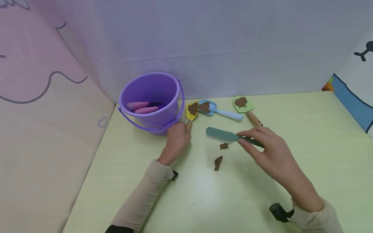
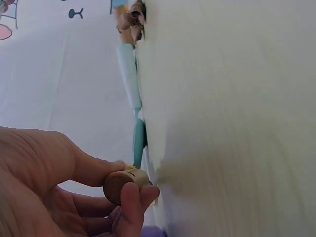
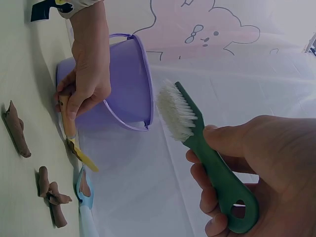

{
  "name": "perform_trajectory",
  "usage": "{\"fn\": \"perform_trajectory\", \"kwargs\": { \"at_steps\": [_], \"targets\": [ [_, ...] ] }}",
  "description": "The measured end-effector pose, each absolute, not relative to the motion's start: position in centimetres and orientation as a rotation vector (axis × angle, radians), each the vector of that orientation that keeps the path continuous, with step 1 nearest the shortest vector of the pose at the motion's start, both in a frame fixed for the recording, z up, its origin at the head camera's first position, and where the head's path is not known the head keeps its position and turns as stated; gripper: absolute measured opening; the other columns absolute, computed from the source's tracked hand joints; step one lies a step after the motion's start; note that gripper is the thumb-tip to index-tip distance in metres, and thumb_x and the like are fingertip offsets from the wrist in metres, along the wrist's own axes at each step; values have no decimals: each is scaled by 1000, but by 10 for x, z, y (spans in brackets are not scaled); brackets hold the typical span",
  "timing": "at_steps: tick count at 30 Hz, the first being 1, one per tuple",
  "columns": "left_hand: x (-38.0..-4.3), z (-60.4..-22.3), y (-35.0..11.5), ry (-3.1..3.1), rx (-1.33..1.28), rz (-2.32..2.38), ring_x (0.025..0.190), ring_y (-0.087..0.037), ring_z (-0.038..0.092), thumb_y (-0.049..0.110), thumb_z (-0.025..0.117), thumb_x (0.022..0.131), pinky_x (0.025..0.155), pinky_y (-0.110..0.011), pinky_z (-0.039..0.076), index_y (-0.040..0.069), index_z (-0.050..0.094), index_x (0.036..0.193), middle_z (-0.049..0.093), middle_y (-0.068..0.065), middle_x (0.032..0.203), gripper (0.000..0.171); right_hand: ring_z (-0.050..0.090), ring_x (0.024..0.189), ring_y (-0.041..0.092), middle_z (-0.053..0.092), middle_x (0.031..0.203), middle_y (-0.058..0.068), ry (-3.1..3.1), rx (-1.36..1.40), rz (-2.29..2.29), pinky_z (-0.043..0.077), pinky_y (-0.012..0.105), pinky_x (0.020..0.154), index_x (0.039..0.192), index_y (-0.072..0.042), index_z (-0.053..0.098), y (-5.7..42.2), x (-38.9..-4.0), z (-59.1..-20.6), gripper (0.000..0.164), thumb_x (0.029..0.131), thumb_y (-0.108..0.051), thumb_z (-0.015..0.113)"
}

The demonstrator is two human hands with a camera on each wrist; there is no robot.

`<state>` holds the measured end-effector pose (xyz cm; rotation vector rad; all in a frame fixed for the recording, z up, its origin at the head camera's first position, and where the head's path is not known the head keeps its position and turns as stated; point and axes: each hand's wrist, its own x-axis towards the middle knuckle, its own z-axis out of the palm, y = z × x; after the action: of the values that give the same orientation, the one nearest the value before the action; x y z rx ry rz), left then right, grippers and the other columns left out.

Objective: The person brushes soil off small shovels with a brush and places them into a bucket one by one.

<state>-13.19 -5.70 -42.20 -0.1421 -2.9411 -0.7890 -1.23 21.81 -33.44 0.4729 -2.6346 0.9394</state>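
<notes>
My left hand (image 1: 178, 139) grips the wooden handle (image 2: 114, 189) of a small yellow toy shovel (image 1: 187, 114), lying beside the purple bucket (image 1: 145, 121). A brown patch covers part of the yellow blade. Between thumb and fingers, my right hand (image 1: 269, 149) holds a green brush (image 3: 213, 170) with white bristles (image 3: 175, 111). It is raised over the table, bristles facing down in the head view. Below the brush lie two brown lumps (image 1: 218, 163). A blue shovel (image 1: 229, 115) touches or nearly touches the yellow blade; a light green shovel (image 1: 248, 107) lies further right. Both blades carry brown patches.
Pink items (image 1: 145, 110) and something dark lie inside the bucket, whose purple handle (image 1: 137, 126) hangs over its front. A pale cloth wall (image 1: 221, 64) stands along the back edge of the table (image 1: 314, 145). A patterned panel (image 1: 43, 136) borders the left side.
</notes>
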Motion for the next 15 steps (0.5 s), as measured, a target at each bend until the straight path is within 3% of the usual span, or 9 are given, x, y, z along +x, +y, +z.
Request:
{"fn": "perform_trajectory", "kwargs": {
  "at_steps": [2, 4, 8, 11, 15],
  "targets": [
    [-131, -422, -59, -2938, -102, -867, 69, -31, 59, 33, 52, 110, 71, -50, 50, 9, 53, 62, 49, -5, 62, 53, 56, 95, 6, 70, 102, -7, -2638, 469, 941, 48, 22, 70, 115, -21, 77, 218, -13, -334, 22, 93, -16, 79],
    [-130, -421, -61, -2937, -58, -946, 72, -28, 61, 39, 53, 109, 73, -45, 50, 8, 64, 71, 57, -4, 67, 50, 57, 96, 7, 70, 103, -7, -2640, 464, 942, 48, 22, 71, 115, -21, 77, 218, -13, -334, 22, 93, -16, 79],
    [-128, -418, -65, -2936, 31, -1233, 77, -20, 67, 38, 61, 105, 73, -35, 54, 6, 78, 103, 73, -6, 84, 36, 59, 94, 8, 70, 102, -7, -2650, 458, 934, 50, 23, 74, 115, -22, 77, 219, -14, -334, 22, 93, -17, 79],
    [-127, -416, -68, -2878, 90, -1629, 71, -14, 67, 25, 64, 104, 68, -28, 56, 0, 73, 122, 74, -12, 94, 33, 60, 94, 9, 70, 102, -6, -2656, 454, 930, 51, 25, 75, 115, -22, 77, 219, -15, -335, 22, 94, -17, 79],
    [-125, -415, -73, -2725, 163, -2145, 69, -12, 67, 10, 61, 104, 67, -24, 58, -8, 63, 133, 73, -19, 104, 34, 61, 95, 11, 70, 103, -6, -2661, 446, 931, 52, 28, 76, 115, -22, 77, 219, -16, -335, 21, 94, -18, 79]
  ]
}}
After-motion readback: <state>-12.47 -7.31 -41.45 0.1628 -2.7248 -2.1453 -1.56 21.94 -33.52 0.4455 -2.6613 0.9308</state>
